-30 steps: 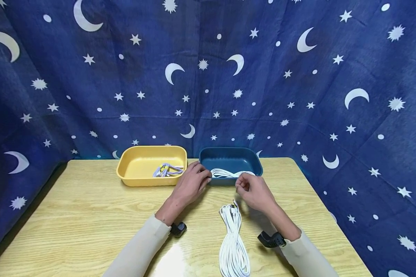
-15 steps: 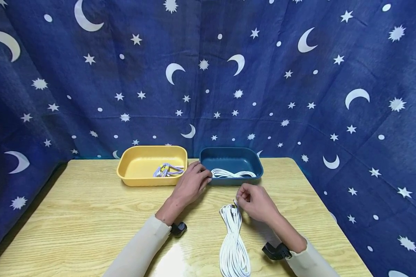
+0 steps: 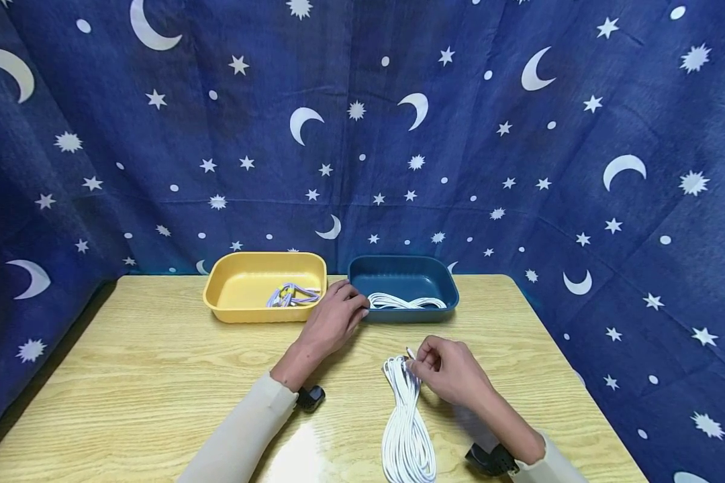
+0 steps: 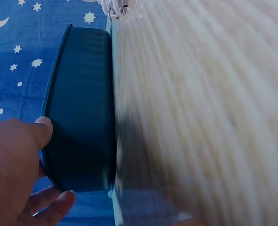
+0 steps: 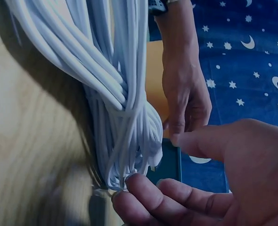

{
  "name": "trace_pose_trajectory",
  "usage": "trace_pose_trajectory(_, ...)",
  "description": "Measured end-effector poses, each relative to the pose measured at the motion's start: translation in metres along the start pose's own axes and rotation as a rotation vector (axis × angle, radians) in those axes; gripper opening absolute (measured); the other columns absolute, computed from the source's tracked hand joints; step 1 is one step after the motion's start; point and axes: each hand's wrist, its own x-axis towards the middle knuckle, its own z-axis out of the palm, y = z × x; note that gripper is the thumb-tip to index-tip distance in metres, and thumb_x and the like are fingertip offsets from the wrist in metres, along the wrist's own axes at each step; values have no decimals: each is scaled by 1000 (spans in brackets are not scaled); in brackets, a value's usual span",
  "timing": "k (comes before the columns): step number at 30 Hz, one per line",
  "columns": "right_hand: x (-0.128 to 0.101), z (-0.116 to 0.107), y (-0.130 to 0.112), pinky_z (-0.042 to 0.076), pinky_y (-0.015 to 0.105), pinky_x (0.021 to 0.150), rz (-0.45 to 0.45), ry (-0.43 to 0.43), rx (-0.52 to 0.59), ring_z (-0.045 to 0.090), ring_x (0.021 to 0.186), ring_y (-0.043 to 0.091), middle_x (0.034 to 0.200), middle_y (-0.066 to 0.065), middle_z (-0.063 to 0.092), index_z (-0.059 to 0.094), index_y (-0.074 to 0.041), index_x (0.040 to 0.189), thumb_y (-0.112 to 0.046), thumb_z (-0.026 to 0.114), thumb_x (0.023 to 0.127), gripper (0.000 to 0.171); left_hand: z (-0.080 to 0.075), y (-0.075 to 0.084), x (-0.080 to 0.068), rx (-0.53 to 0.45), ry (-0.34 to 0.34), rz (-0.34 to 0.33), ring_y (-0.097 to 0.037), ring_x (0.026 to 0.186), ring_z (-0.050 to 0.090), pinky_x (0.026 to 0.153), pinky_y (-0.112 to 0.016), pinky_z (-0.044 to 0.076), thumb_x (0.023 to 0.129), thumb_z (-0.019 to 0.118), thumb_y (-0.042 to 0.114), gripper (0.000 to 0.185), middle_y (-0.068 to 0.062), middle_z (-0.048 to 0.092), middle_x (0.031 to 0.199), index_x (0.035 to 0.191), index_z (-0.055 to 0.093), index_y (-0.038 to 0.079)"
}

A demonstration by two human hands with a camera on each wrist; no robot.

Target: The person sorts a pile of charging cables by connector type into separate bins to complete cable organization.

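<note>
My left hand (image 3: 333, 314) grips the near left corner of a dark blue container (image 3: 411, 316). The left wrist view shows its thumb (image 4: 44, 129) on the container's rim and fingers round the end. A white coiled cable (image 3: 408, 436) lies lengthwise on the table, narrowed at its waist, with its plugs at the far end. My right hand (image 3: 453, 372) is beside that end, its thumb side right at the plugs. In the right wrist view, thumb and fingers are apart, with the fingertips (image 5: 138, 181) at the end of the bundle.
Inside the dark blue container lies another coiled white cable (image 3: 405, 302). Left of it stands a yellow container (image 3: 232, 315) with a purple cable (image 3: 293, 295) bundled by a yellow tie. A blue curtain (image 3: 362, 134) hangs behind the wooden table (image 3: 157, 376).
My right hand has drawn back from the dark blue container to the plug end of the white cable on the table. The left hand stays on the container.
</note>
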Motion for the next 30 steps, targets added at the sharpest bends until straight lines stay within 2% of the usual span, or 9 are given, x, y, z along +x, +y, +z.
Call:
trace_pose_trajectory(3,-4,1,-2,45,25,57,25,-19,14,55,57,5,67,-14,61,66,-22,85,-32,83,91,21,1,-1,0,0,10,5,-34,127,56,115,-45,43,107,66,20,11,-6,67,112,106,76,16)
trace_pose_trajectory(10,-18,1,-9,38,27,50,98,-69,-31,49,48,6,58,-13,56,65,-20,90,-43,84,90,30,2,-2,0,1,9,0,-33,128,56,114,-44,43,107,65,20,12,-6,67,112,106,76,16)
trace_pose_trajectory(16,-30,7,-9,39,26,49,122,-168,69,55,48,9,58,-12,61,62,-19,91,-45,83,91,33,2,-2,-1,4,0,-6,-32,126,56,112,-44,44,107,65,21,12,-5,67,112,105,76,18)
trace_pose_trajectory(23,-32,16,-10,40,25,49,129,-177,99,55,51,9,63,-10,61,60,-15,91,-36,88,87,36,2,-2,-1,-7,17,12,-33,124,57,110,-45,46,106,67,19,10,-5,67,111,105,76,17)
trace_pose_trajectory(30,-33,17,-14,40,26,48,157,-157,115,55,51,11,63,-8,61,59,-14,90,-34,90,84,37,1,-1,0,6,-12,-15,-33,130,55,115,-43,42,107,65,22,12,-4,67,113,106,76,18)
